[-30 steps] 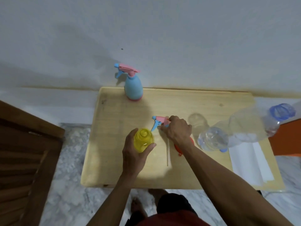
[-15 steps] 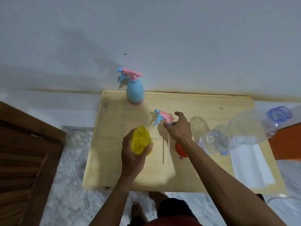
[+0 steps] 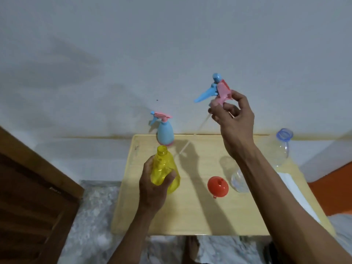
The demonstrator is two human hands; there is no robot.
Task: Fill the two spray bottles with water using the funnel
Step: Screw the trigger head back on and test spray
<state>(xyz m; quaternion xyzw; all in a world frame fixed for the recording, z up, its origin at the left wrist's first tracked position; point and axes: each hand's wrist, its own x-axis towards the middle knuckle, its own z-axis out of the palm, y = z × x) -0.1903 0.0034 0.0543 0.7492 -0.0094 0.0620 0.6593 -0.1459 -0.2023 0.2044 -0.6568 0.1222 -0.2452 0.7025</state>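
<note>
Gripping the yellow spray bottle (image 3: 164, 171) round its body with the left hand (image 3: 152, 184), thumb across the front and fingers behind, neck open and uncapped, tilted slightly toward the far edge, raised over the left part of the wooden table (image 3: 192, 216). Pinching the pink-and-blue sprayer head (image 3: 217, 88) between thumb and curled fingers of the right hand (image 3: 233, 119), lifted high in front of the white wall (image 3: 171, 44), blue nozzle upward, blue trigger pointing left. Trailing down and left from that head, a thin pale dip tube (image 3: 192, 139), its lower end free in the air just right of the yellow bottle's neck, not inside it. Standing upright at the far left corner of the table, a blue spray bottle (image 3: 165, 135) with its own pink-and-blue sprayer still fitted. Lying near the middle of the table, wide mouth upward, the red funnel (image 3: 217, 186), apart from both hands. Just right of the funnel, partly hidden behind the right forearm, a clear plastic water bottle (image 3: 282, 149) on its side, blue-ringed mouth toward the far right corner. Under that forearm at the right edge, a white folded sheet (image 3: 289, 185). Left of the table, a dark wooden door (image 3: 32, 197); below, marbled floor (image 3: 95, 216).
</note>
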